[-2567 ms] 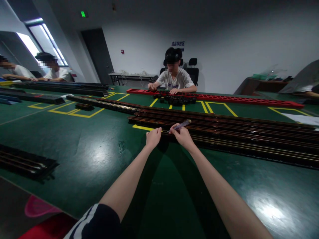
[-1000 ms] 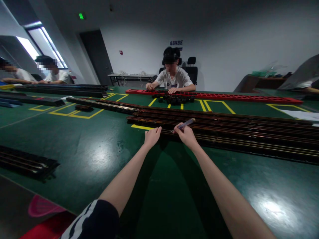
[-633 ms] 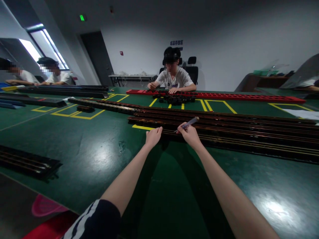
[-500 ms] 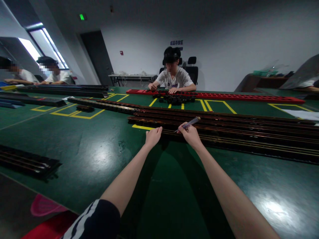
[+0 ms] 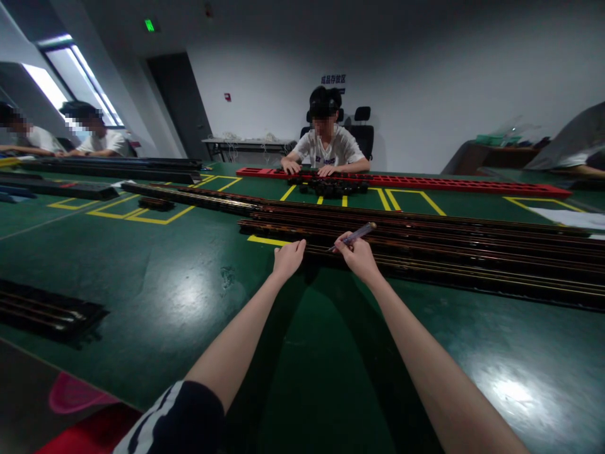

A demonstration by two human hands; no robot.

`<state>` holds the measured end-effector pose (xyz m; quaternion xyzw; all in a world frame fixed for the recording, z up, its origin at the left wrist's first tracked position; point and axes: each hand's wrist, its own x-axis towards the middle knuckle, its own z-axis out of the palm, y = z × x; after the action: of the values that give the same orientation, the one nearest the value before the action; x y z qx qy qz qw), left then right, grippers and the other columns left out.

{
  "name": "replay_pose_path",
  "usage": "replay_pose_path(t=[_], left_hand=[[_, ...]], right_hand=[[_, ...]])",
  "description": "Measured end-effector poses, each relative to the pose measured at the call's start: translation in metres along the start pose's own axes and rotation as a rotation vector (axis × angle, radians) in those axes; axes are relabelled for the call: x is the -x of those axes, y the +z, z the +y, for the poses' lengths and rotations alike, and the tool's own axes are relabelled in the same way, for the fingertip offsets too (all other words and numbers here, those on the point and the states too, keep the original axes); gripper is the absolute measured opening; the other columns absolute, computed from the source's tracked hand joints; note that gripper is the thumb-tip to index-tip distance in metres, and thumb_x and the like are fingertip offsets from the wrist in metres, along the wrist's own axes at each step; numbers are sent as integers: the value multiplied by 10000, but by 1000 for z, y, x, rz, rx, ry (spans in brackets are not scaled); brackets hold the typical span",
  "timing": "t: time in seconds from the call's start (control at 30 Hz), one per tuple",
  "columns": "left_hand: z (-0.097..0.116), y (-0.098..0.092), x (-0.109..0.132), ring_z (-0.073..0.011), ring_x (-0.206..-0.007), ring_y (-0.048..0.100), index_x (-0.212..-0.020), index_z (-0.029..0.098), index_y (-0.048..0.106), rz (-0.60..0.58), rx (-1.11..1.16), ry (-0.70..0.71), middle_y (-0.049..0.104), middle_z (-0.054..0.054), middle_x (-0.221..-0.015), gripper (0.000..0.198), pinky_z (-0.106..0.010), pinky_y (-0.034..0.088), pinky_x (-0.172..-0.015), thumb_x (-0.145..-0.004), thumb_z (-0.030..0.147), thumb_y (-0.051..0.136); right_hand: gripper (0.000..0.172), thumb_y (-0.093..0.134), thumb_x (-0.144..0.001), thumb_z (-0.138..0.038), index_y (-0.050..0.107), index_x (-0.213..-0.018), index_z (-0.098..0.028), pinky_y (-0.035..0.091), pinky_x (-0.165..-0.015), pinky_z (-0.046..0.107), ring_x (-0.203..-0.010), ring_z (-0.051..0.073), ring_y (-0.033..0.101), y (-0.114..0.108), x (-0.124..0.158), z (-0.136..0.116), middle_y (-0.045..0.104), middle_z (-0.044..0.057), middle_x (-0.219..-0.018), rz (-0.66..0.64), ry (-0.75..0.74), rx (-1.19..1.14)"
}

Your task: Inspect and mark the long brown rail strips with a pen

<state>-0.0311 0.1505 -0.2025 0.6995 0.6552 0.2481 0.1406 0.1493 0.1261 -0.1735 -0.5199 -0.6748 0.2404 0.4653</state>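
In my right hand [image 5: 360, 257] is a slim screwdriver [image 5: 361, 232] with a clear, purplish handle, gripped much like a pen. Its thin tip points down and left onto the nearest long black rail [image 5: 444, 276], which has copper-coloured strips along it. My left hand [image 5: 289, 258] is closed around the left end of that same rail, its fingertips partly hidden. A small gap separates the two hands. Several similar rails [image 5: 425, 234] lie side by side just behind them.
The green table [image 5: 155, 347] bears yellow tape marks. A shorter rail bundle [image 5: 51, 309] lies at near left. Across the table, a co-worker [image 5: 331, 148] touches dark parts [image 5: 331, 187] by a long red rack [image 5: 472, 183]. A pink basket [image 5: 75, 394] stands below the left edge.
The view has shifted slightly, moving everything a little leftward. Both my hands keep their hold at the rail. The co-worker's hand across the table has lowered and spread.
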Motion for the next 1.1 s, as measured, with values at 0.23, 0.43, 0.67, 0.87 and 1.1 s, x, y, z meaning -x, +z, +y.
replay_pose_path(t=[0.23,0.43,0.67,0.87,1.1], left_hand=[[0,0,1,-223,-879,640,-809,204,647,1,21,3,712,-47,-896,490,-424,392,-954,-981,407,236],[0,-1,2,-210,-850,635,-780,207,634,5,34,1,710,-38,-873,494,-419,389,-968,-982,412,233],[0,0,1,-225,-914,637,-878,211,660,2,17,-3,717,-52,-946,475,-421,389,-965,-981,406,238],[0,-1,1,-225,-933,634,-852,208,665,-4,15,1,720,-56,-963,491,-398,398,-949,-985,403,235],[1,-2,1,-242,-977,632,-958,213,668,-14,-24,-7,717,-65,-1017,481,-418,387,-962,-986,407,228]], right_hand=[[82,548,-804,-208,547,-722,-213,488,-658,300,-654,189,658,3,-1,5,678,20,-662,5,-33,-48],[74,546,-806,-206,548,-732,-216,498,-669,306,-673,192,668,1,-1,4,676,20,-664,-24,-45,-40],[88,520,-829,-185,539,-748,-216,505,-720,323,-704,192,678,1,0,4,690,23,-688,-65,-61,-44],[87,518,-830,-185,545,-753,-215,516,-730,321,-705,185,684,2,0,7,697,24,-689,-61,-57,-85],[85,527,-827,-209,549,-746,-212,531,-721,322,-684,183,687,4,-1,9,689,17,-661,-18,-40,-134]])
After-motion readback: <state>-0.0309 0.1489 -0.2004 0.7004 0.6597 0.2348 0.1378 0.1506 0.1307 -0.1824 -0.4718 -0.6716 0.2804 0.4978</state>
